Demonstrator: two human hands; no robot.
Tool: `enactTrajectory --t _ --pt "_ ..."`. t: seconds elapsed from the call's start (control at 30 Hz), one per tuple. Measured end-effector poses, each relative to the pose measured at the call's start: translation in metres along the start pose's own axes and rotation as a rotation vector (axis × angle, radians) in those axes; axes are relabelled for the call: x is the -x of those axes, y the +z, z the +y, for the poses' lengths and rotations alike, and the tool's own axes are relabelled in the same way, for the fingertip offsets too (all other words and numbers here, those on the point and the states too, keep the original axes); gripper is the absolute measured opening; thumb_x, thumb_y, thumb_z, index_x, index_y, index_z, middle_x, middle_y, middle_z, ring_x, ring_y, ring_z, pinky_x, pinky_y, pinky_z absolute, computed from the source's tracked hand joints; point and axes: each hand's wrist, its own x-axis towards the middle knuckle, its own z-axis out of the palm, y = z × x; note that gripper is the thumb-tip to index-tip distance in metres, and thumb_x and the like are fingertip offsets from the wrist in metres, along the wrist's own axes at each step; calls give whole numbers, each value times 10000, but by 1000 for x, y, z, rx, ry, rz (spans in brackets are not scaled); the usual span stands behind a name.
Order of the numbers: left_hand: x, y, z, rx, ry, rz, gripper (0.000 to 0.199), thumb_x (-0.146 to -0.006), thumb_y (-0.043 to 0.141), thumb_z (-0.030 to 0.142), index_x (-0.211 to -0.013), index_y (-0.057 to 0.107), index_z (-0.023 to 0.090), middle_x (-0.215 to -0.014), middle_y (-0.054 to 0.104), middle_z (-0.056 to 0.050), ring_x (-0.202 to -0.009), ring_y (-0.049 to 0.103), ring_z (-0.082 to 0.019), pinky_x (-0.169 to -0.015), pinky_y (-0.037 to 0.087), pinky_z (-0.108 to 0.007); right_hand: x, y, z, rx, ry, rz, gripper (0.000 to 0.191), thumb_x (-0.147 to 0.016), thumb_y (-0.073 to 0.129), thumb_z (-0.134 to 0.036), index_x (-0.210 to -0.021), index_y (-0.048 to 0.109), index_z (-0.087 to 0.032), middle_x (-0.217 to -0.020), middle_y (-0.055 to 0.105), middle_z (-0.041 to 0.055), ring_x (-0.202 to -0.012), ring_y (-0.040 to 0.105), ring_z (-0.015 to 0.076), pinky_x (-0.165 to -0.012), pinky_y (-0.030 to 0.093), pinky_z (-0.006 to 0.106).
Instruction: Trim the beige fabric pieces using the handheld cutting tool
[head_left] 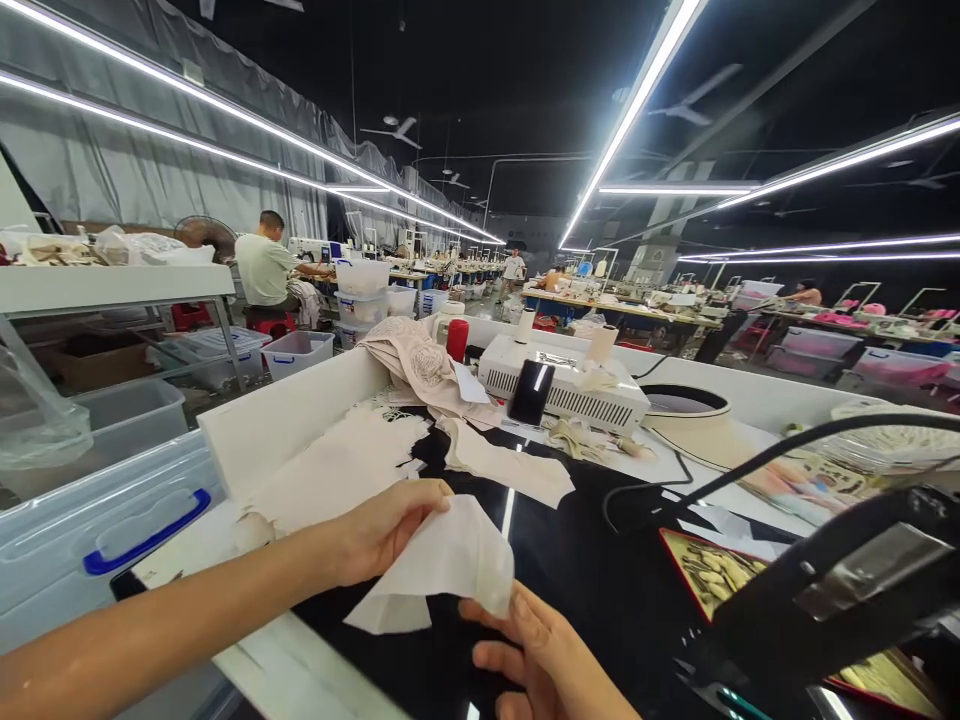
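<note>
A thin cream fabric piece (450, 555) hangs between my two hands above the black glossy tabletop (592, 570). My left hand (394, 530) pinches its upper left edge between thumb and fingers. At the lower right corner, my right hand (525, 640) grips it between thumb and forefinger, the other fingers curled loosely. Beyond them lies another cut fabric piece (510, 460), flat on the black surface. A larger pile of pale cut fabric (337, 470) rests to the left, and lace-patterned beige fabric (420, 365) is heaped behind it.
A dark machine arm (825, 600) stands close on the right, beside a red-rimmed tray of small beige pieces (712, 570). A phone (531, 392) leans on a white vented box (562, 380). A plastic bin (150, 540) stands at left. A seated person (266, 265) works farther off.
</note>
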Motion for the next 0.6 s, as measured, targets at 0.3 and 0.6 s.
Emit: enactTrajectory --t 0.3,0.6 --pt "-2 5 -20 -262 -186 -47 542 -665 838 649 -819 683 153 -778 670 -39 -718 589 -180 -615 424 -259 -6 -8 12 191 -34 -43 561 -662 954 -628 -751 709 -131 -573 557 -45 -455 462 31 -482 423 180" --pt "-15 -2 -33 -528 -29 -65 586 -699 843 722 -716 644 171 -644 549 40 -602 430 -109 -572 301 -244 -8 -19 21 353 -46 -75 601 -701 876 -716 -759 662 -157 -598 590 -29 -460 481 61 -474 372 208"
